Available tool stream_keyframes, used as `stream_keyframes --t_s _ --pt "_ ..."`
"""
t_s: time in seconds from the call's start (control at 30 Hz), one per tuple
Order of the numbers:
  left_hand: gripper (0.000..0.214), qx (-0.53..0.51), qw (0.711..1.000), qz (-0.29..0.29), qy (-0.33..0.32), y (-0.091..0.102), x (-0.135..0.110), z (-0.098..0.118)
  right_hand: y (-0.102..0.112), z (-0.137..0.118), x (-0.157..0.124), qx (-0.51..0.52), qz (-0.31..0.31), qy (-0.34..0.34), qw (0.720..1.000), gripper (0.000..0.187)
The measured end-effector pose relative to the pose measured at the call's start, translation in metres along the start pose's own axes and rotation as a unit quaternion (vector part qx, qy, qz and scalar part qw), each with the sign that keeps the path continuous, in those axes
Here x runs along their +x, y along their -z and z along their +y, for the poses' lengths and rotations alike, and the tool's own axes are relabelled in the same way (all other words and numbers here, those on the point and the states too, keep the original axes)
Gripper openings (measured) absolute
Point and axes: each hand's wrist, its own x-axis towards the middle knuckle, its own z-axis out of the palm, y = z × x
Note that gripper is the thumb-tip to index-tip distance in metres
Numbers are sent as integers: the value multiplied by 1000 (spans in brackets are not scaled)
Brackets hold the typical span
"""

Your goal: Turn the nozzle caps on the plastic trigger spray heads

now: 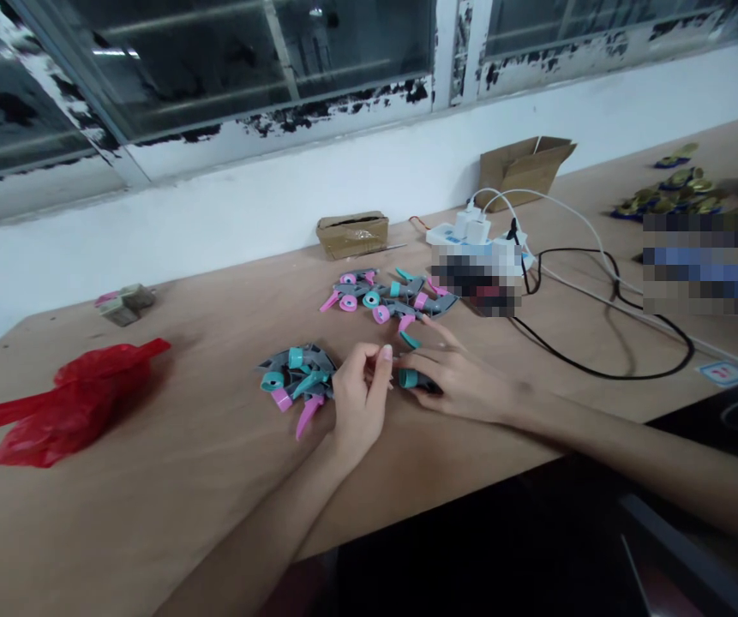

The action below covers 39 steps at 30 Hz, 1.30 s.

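My left hand (362,386) is closed in a pinch near the table's front, its fingertips close to my right hand; whatever is between them is too small to make out. My right hand (449,377) lies curled over a grey trigger spray head with a teal collar (409,378), most of it hidden under the palm. To the left of my left hand lies a pile of grey spray heads (301,377) with teal and pink collars and triggers. Beyond my hands another loose group of such spray heads (381,296) is spread out.
A red plastic bag (86,394) and a small greyish block (125,304) lie at left. Cardboard boxes (352,236) stand along the wall. A power strip (446,235) with white plugs and a black cable (574,375) are on the right; gold-coloured parts (670,201) lie farther off.
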Motion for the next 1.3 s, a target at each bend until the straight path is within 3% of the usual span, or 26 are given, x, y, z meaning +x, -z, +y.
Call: stream_keyframes --t_s 0.13,0.5,0.73,0.93,1.1,1.3 --pt "16 -4 999 -14 40 -1 3 -2 5 6 -5 49 45 -7 998 30" --pt "9 -42 992 -91 80 -4 10 -4 7 25 15 99 57 -34 993 33" --pt "16 -78 973 -187 113 6 20 -16 -4 29 12 117 41 -30 992 33" --pt "13 33 986 -154 52 5 20 -10 -10 19 2 165 92 -123 974 36" --pt "13 76 985 -157 16 3 16 -1 -6 18 -4 154 100 -92 979 28" --pt "9 37 980 -188 56 2 15 2 -4 13 -6 138 93 -78 983 27"
